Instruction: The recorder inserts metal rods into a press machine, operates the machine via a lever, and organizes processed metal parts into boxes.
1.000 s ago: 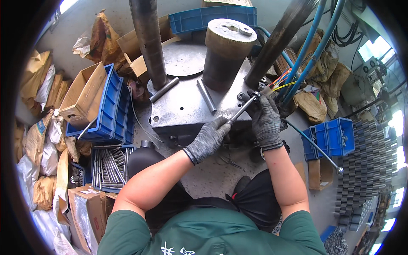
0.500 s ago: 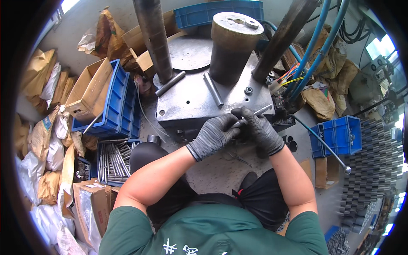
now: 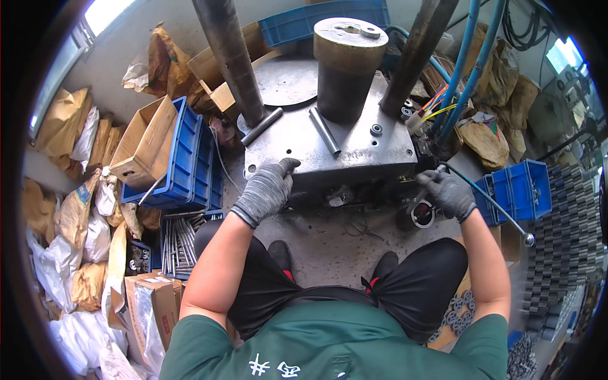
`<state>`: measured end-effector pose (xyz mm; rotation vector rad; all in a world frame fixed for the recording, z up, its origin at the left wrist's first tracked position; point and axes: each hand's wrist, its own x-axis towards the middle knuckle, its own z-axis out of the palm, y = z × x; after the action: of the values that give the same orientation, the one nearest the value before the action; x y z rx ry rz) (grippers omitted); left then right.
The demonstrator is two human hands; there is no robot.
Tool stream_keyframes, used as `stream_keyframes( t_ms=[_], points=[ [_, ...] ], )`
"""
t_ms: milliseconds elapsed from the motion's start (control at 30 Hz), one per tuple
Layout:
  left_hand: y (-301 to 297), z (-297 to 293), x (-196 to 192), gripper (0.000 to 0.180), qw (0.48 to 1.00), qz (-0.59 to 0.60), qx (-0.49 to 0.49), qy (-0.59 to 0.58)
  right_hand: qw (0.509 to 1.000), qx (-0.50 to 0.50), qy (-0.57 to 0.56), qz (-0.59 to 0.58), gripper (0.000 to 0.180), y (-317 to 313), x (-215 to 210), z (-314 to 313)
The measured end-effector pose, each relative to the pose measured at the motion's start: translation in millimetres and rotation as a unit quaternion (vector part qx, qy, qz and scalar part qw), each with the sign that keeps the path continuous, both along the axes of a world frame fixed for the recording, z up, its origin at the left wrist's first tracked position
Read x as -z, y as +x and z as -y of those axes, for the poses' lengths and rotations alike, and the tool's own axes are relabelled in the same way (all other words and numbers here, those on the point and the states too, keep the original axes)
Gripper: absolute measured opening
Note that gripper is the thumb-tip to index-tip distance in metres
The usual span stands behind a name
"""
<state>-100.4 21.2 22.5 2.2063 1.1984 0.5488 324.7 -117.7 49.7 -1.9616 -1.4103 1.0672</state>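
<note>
At the front left edge of a metal machine base (image 3: 304, 149) is my left hand (image 3: 263, 192), in a grey glove. Its fingers are loosely bent and partly apart, with nothing visible in them. Off the base's front right corner, my gloved right hand (image 3: 448, 193) is closed, and a small light metal tip shows at its fingers. What it grips is mostly hidden. Two short steel bars, a left one (image 3: 262, 126) and a middle one (image 3: 325, 132), lie on the base beside a thick upright cylinder (image 3: 345, 82). A small bearing (image 3: 376, 130) rests to their right.
A lever with a ball end (image 3: 528, 239) slants out near my right hand. Two dark columns (image 3: 231, 63) rise from the base. Blue crates (image 3: 199, 158) and a bin of steel shafts (image 3: 179, 244) stand left. Stacked metal parts (image 3: 563, 234) line the right.
My hands, together over the base's front edge around a metal shaft, have parted. The left went left and the right went right. The shaft no longer shows clearly. The view has shifted slightly.
</note>
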Motion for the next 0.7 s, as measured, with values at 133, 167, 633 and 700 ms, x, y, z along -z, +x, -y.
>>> stream_keyframes(
  t_ms=[133, 167, 633, 700],
  points=[
    [14, 1, -16, 0.033, 0.951, 0.164, 0.008, -0.261, 0.988, 0.154, 0.013, -0.006, 0.042, 97, 67, 69],
    [14, -3, -4, 0.030, 0.951, 0.205, -0.007, -0.230, 0.987, 0.160, 0.010, -0.009, 0.042, 106, 76, 85],
    [76, -64, 46, 0.030, 0.988, 0.099, -0.109, 0.057, 0.838, 0.540, 0.016, -0.077, 0.029, 40, 323, 339],
    [93, -68, 60, 0.033, 0.988, 0.071, -0.089, 0.107, 0.831, 0.551, 0.037, -0.065, 0.028, 23, 365, 377]
  ],
)
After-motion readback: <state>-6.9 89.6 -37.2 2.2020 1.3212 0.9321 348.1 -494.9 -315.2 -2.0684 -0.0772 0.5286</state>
